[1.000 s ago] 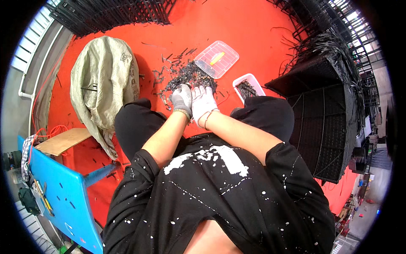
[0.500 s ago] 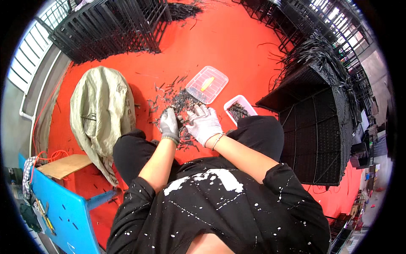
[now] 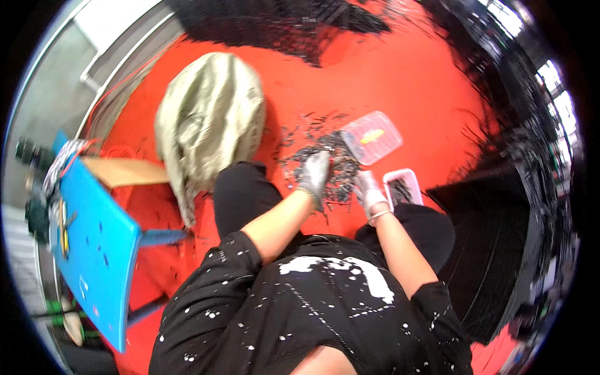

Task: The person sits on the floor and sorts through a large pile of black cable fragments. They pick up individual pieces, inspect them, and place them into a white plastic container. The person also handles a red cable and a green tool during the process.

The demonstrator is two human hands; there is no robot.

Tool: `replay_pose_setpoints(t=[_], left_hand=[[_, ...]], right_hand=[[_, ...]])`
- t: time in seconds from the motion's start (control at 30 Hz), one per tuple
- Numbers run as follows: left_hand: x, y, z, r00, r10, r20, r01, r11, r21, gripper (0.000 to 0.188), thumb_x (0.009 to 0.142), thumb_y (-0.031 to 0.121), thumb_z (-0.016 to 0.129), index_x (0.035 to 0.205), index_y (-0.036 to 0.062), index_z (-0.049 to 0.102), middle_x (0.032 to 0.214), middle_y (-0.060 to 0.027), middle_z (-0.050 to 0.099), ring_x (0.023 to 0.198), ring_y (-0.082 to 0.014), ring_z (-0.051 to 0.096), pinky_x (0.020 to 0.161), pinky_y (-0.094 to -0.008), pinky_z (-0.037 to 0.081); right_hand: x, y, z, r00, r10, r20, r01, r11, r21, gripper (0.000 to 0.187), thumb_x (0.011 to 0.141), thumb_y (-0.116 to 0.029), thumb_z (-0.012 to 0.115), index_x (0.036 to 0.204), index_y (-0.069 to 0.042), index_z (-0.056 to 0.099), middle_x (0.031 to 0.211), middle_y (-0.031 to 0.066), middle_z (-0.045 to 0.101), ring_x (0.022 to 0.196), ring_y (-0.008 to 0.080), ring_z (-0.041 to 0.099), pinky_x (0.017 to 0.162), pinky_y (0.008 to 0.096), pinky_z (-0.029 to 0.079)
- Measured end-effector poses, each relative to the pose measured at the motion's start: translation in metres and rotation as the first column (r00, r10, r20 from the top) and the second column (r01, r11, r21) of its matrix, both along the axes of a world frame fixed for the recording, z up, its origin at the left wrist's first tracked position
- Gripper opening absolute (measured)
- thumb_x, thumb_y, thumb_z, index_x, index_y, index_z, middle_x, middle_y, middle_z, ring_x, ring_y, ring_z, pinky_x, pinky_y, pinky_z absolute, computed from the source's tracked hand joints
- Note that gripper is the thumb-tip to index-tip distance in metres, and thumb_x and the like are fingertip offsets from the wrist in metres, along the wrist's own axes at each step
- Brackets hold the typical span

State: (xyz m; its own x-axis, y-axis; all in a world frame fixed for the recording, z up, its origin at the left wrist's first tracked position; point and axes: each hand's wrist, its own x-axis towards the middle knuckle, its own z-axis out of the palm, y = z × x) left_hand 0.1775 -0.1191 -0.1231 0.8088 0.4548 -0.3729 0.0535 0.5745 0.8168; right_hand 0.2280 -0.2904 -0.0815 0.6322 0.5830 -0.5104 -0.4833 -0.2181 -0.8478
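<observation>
A pile of small black strips (image 3: pixel 340 175) lies loose on the red floor between my knees. My left hand (image 3: pixel 315 170), in a grey-white glove, reaches down onto the pile's near left part; its fingertips are blurred among the pieces. At the pile's right edge is my right hand (image 3: pixel 367 187), gloved and turned on its side with fingers extended, apart from the left. Just right of it stands a pink-white plastic box (image 3: pixel 414 181) holding black strips (image 3: pixel 399 190). A clear plastic lid (image 3: pixel 387 133) with a yellow item (image 3: pixel 372 136) on it lies beyond the pile.
A pale green woven sack (image 3: pixel 209 119) stands at the left. Nearer is a blue table (image 3: pixel 103 250) with tools on it, beside a brown board (image 3: pixel 125 172). A large black woven panel (image 3: pixel 487 231) stands close on the right. Dark frames (image 3: pixel 269 25) stand at the back.
The view has swung, shifting the scene rightward. My hands, close together over the pile before, are now farther apart, the right one turned on its side near the box.
</observation>
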Motion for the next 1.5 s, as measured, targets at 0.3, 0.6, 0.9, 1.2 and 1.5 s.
replay_pose_setpoints(t=[0.3,0.6,0.9,1.2,1.5], left_hand=[[-0.011,-0.004,-0.010,0.853,0.405,-0.329,-0.220,0.852,0.476,0.042,0.089,0.036,0.045,0.102,-0.0032,0.056,0.092,-0.0171,0.065,0.076,-0.0266,0.062,0.072,-0.0380,0.048],[-0.018,0.007,0.014,0.878,0.316,-0.359,-0.208,0.928,0.308,0.040,0.088,0.034,0.048,0.093,-0.0026,0.062,0.084,-0.0161,0.066,0.077,-0.0221,0.061,0.070,-0.0363,0.047],[-0.027,0.048,0.007,0.728,0.510,-0.458,-0.403,0.859,0.316,0.041,0.085,0.031,0.047,0.086,-0.0068,0.064,0.078,-0.0214,0.064,0.072,-0.0320,0.064,0.067,-0.0397,0.046],[-0.023,0.041,0.021,0.784,0.454,-0.424,-0.344,0.886,0.312,0.042,0.087,0.032,0.049,0.084,-0.0068,0.063,0.073,-0.0181,0.064,0.067,-0.0262,0.062,0.065,-0.0391,0.046],[-0.027,0.076,-0.011,0.716,0.561,-0.417,-0.428,0.823,0.373,0.040,0.084,0.034,0.049,0.088,-0.0027,0.063,0.081,-0.0177,0.064,0.076,-0.0278,0.060,0.069,-0.0381,0.046]], right_hand=[[-0.036,0.074,0.015,0.931,-0.020,-0.364,0.120,0.960,0.254,0.093,0.079,-0.072,0.038,0.147,-0.017,0.007,0.152,0.0111,0.016,0.138,0.0327,0.017,0.110,0.0458,0.010],[-0.061,0.079,0.046,0.950,0.087,-0.300,-0.023,0.978,0.209,0.084,0.085,-0.064,0.041,0.145,-0.011,0.018,0.151,0.0070,0.020,0.138,0.0252,0.020,0.109,0.0390,0.017],[-0.067,0.082,0.027,0.960,0.273,-0.064,-0.245,0.926,0.287,0.034,0.090,-0.031,0.056,0.119,-0.013,0.055,0.114,-0.0035,0.057,0.096,0.0112,0.054,0.075,0.0297,0.045],[-0.081,0.047,0.069,0.779,0.505,0.370,-0.549,0.836,0.015,0.064,0.084,0.005,0.045,0.144,-0.006,0.025,0.135,0.0063,0.044,0.109,0.0130,0.048,0.094,0.0262,0.037],[-0.086,-0.032,0.190,0.392,0.673,0.627,-0.685,0.669,-0.289,0.048,0.085,-0.010,0.058,0.130,0.001,0.043,0.133,0.0189,0.046,0.124,0.0297,0.044,0.104,0.0360,0.032]])
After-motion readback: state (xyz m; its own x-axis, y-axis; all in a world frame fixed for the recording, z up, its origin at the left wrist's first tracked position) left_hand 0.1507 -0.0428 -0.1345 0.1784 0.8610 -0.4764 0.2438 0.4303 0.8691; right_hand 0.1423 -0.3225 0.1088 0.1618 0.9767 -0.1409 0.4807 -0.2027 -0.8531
